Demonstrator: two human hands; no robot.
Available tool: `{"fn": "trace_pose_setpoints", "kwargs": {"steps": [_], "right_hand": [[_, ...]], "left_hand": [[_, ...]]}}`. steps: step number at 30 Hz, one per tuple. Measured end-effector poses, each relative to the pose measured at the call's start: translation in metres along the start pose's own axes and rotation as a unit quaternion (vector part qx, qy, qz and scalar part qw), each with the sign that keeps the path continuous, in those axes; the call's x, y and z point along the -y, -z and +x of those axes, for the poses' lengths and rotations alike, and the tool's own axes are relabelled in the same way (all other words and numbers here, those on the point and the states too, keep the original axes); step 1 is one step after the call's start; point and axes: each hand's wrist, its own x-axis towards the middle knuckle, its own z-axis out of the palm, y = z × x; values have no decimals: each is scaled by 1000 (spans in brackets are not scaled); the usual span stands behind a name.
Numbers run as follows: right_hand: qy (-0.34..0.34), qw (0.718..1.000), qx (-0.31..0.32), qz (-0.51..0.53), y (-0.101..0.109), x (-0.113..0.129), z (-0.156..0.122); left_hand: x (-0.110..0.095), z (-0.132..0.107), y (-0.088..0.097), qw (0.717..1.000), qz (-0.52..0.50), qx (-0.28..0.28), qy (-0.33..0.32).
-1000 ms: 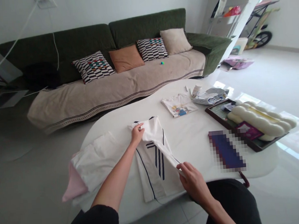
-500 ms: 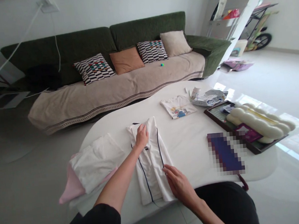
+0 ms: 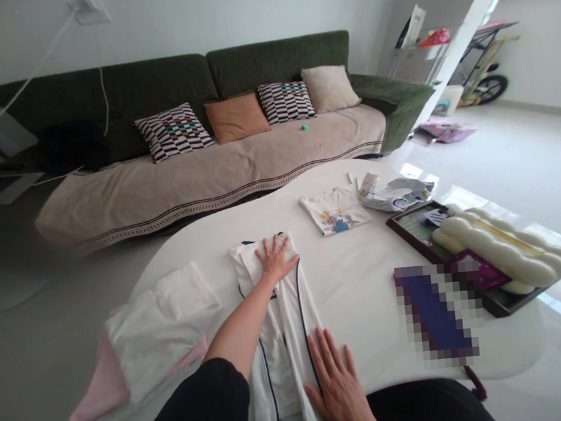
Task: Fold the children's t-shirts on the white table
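Observation:
A white garment with dark blue piping [image 3: 292, 314] lies folded lengthwise on the white table [image 3: 361, 295], its narrow end toward me. My left hand [image 3: 276, 260] presses flat near its far end, fingers spread. My right hand [image 3: 337, 379] rests with outstretched fingers on its right edge, nearer to me. To the left, a crumpled pile of white cloth [image 3: 160, 319] lies over a pink cloth [image 3: 104, 390]. Farther back on the table is a folded printed T-shirt [image 3: 336, 212].
A dark tray [image 3: 413, 231] on the right holds a puffy cream tissue-box cover [image 3: 504, 246]. Beside it lies a pixelated dark blue object [image 3: 434, 315]. A silver plastic packet [image 3: 397, 194] is behind. Across stands a green sofa [image 3: 277, 57] with cushions.
My left hand has spread out flat and shifted slightly right on the garment. My right hand has gone from bent fingers at the edge to lying flat. The view has moved a little.

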Motion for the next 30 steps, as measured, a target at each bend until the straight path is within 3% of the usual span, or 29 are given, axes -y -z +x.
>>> {"fn": "trace_pose_setpoints", "kwargs": {"steps": [4,7,10,14,17,19,24,27,30], "right_hand": [[-5,1000,23,0,12,2,-3],[15,1000,20,0,29,4,5],[56,998,8,7,39,3,16],[113,993,30,14,32,-8,21],[121,991,51,14,24,-18,20],[119,991,60,16,25,-22,19],[140,987,72,19,39,-12,6],[188,979,79,18,36,0,-9],[186,978,87,24,30,5,-16]], "left_hand": [[-9,-1,17,999,5,32,-4],[-11,-36,41,997,16,10,-72],[-2,-114,58,989,21,4,-147],[23,-236,53,974,40,103,-196],[39,-289,43,972,76,128,-180],[45,-300,39,974,91,119,-172],[45,-299,44,970,91,96,-203],[44,-302,46,965,84,82,-234],[43,-305,45,964,62,66,-251]]}}
